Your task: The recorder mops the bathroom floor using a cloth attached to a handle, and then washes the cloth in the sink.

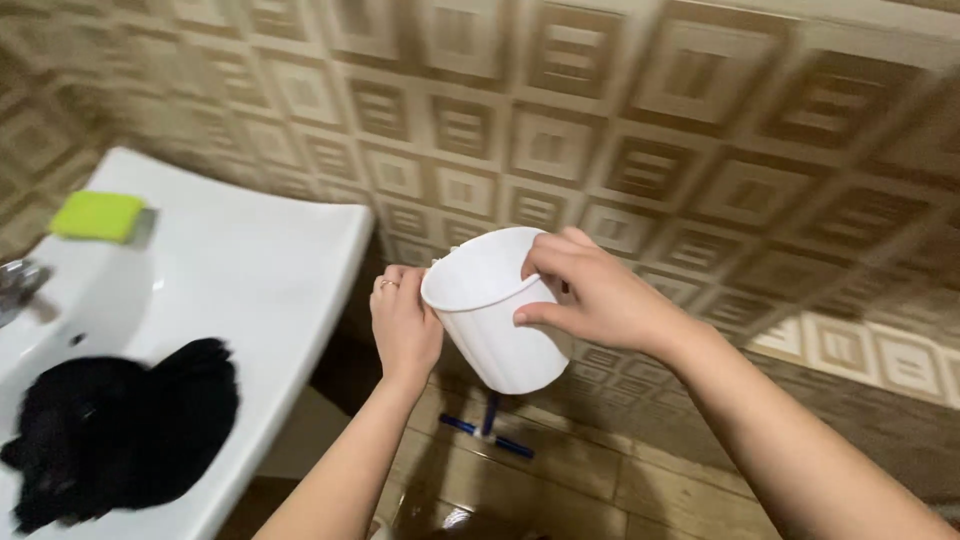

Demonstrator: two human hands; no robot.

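Both hands grip white plastic cup (495,312), tilted: right hand (590,295) pinches rim, left hand (403,325) holds its side. Black cloth (120,430) in sink (260,270) nearby.

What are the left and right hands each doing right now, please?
Left hand: closed against the side of the white cup.
Right hand: gripping the cup's rim.

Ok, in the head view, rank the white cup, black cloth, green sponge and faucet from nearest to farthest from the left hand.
1. White cup: touching the left hand, on its right.
2. Black cloth: in the sink, lower left.
3. Green sponge: on the sink's back rim, upper left.
4. Faucet: at the far left edge.
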